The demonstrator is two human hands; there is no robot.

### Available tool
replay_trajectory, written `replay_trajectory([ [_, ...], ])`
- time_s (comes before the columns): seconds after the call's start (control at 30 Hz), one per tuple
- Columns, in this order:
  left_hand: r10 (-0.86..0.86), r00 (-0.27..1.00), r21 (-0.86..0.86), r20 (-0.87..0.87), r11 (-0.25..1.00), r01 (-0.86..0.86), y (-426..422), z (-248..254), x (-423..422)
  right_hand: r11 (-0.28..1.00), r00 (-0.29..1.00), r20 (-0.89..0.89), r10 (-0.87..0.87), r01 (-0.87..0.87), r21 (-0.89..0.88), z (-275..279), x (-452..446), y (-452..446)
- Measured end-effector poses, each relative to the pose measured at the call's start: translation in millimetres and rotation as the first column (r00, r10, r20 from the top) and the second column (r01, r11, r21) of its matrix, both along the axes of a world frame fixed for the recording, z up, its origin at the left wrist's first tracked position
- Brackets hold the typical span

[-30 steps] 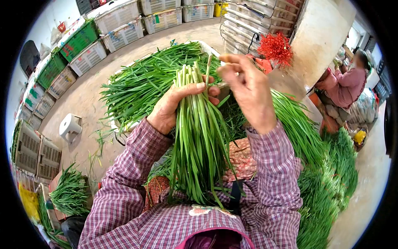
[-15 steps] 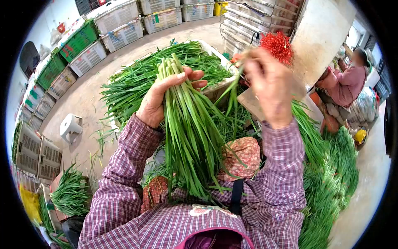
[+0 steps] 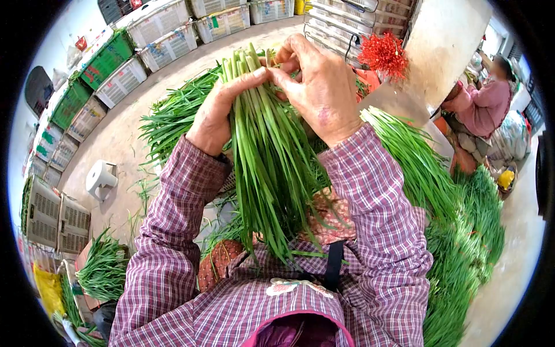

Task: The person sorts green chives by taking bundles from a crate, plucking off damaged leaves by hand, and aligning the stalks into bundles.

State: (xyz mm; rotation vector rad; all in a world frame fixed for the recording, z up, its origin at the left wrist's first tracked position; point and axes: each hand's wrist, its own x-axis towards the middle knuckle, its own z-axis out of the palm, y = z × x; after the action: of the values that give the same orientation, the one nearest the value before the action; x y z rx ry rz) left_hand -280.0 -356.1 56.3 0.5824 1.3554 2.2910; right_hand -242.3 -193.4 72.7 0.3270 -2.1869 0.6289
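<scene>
My left hand (image 3: pixel 212 115) is wrapped round a thick bunch of garlic chives (image 3: pixel 269 156), thumb across the front. The pale stem ends point up and away from me, and the long green leaves hang down over my lap. My right hand (image 3: pixel 324 92) is at the right side of the stem ends, its thumb and fingers pinched together at a few chive stalks beside my left thumb. Its fingertips are partly hidden. Behind the bunch, a heap of loose chives (image 3: pixel 179 113) spreads out in a container mostly covered by my hands.
Red ties (image 3: pixel 383 55) stand in a cluster at the upper right. Beside my right arm lies a pile of chives (image 3: pixel 413 162), with bundled chives (image 3: pixel 457 260) on the floor below. A white stool (image 3: pixel 101 179) is at left; stacked crates (image 3: pixel 167 46) line the wall. A person (image 3: pixel 483 107) sits at right.
My right hand has moved left and up from beside the red ties to the stem ends of the bunch. My left hand keeps holding the bunch, now slightly higher in view.
</scene>
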Motion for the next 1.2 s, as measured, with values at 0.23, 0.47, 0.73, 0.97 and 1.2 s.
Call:
replay_trajectory([
  [0.23, 0.139, 0.936, 0.156, -0.323, 0.983, -0.092, -36, 18, -67, 0.933, 0.908, 0.225, 0.354, -0.358, -0.023, -64, 24, -8],
  [0.47, 0.227, 0.851, 0.151, -0.473, 0.973, -0.176, -92, 54, -90, 0.884, 0.31, 0.91, -0.275, -0.291, 0.366, -181, 52, 66],
  [0.73, 0.013, 0.332, -0.059, -0.943, 0.977, -0.206, 36, -9, 50, 0.952, 0.885, 0.371, -0.281, 0.207, 0.227, -117, 89, 139],
  [0.97, -0.349, 0.04, -0.348, -0.936, 0.909, -0.229, 130, -173, 197, 0.947, 0.891, 0.436, -0.131, 0.242, -0.212, -104, 152, 137],
  [1.2, -0.449, -0.131, -0.414, -0.884, 0.882, -0.226, 135, -200, 221, 0.895, 0.854, 0.519, -0.028, 0.252, -0.367, -129, 160, 130],
])
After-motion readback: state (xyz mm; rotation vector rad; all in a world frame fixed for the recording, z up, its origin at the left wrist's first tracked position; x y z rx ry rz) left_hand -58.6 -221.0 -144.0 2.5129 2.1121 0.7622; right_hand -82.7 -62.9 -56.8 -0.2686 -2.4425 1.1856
